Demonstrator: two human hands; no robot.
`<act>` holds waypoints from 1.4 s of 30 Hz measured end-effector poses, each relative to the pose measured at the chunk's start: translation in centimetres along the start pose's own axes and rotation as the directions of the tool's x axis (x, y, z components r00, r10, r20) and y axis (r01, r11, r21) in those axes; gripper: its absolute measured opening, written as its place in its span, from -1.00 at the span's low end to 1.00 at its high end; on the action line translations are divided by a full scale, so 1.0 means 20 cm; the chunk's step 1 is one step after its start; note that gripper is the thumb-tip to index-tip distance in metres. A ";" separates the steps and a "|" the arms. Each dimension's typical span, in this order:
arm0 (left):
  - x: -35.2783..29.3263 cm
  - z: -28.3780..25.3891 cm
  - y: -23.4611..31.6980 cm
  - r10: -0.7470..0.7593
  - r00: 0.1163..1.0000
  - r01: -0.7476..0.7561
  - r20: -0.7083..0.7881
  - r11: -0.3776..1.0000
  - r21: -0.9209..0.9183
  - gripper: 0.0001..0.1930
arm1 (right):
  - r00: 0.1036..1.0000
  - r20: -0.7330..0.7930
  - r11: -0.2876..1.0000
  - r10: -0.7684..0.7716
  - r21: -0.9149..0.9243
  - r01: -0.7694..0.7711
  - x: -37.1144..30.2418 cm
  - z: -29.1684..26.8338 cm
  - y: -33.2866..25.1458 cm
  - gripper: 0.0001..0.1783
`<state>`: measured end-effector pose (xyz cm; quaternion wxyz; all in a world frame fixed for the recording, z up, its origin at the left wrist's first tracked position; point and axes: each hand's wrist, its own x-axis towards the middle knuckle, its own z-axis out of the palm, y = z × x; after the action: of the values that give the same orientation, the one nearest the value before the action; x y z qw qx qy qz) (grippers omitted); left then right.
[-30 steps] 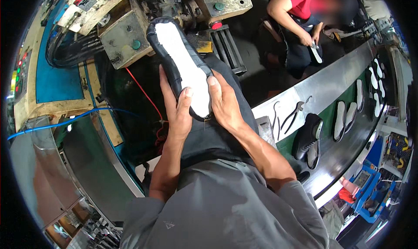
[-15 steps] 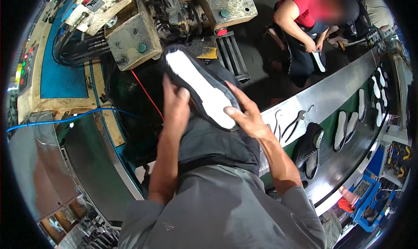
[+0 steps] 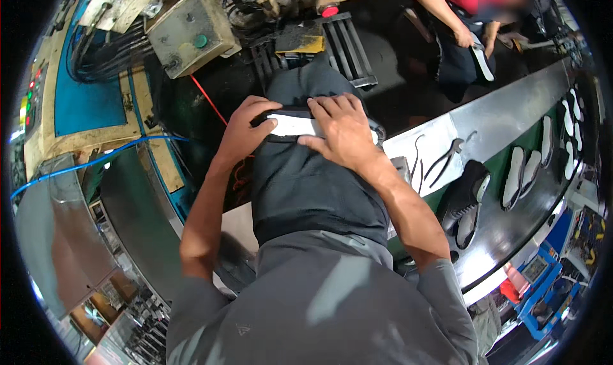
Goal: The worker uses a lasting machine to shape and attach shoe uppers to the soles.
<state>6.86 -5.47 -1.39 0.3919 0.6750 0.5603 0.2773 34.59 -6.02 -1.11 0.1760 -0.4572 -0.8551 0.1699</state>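
A black shoe upper with a white underside lies crosswise over my dark-clad thighs, white side up. My left hand grips its left end, thumb on the white surface and fingers on the far edge. Across its right part lies my right hand, fingers curled over the far edge and thumb along the near edge. That hand hides much of the right half; only a bit of the right end shows past it.
On the metal bench at right, pincers lie on a white sheet. Beyond them stand a black shoe and several white-bottomed pieces. A machine with control boxes is ahead. A co-worker's hands hold a white-soled piece.
Both hands have brought the shoe upper down and nearer, onto my thighs, and turned it from slanting to crosswise. My right hand now lies over it. The view has shifted slightly.
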 end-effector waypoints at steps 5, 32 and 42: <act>0.14 -0.12 0.03 0.166 0.947 -0.227 0.276 0.952 0.205 -0.78 | 0.996 0.087 0.986 -0.033 -0.159 0.047 0.07 0.05 -0.10 0.11; -0.11 0.18 -0.15 -0.221 0.949 0.137 -0.224 0.931 -0.339 -0.19 | 0.816 0.423 0.528 0.393 0.623 -0.577 -0.18 0.10 0.19 0.23; -0.26 0.30 0.29 -0.193 0.979 0.060 -0.063 0.575 -0.816 -0.02 | 0.856 0.155 0.568 0.493 0.688 -0.452 -0.22 -0.06 -0.18 0.01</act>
<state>13.78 -12.23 0.50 0.6330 0.3583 0.4461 0.5214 34.95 -11.44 0.93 0.3078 -0.5704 -0.5651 0.5104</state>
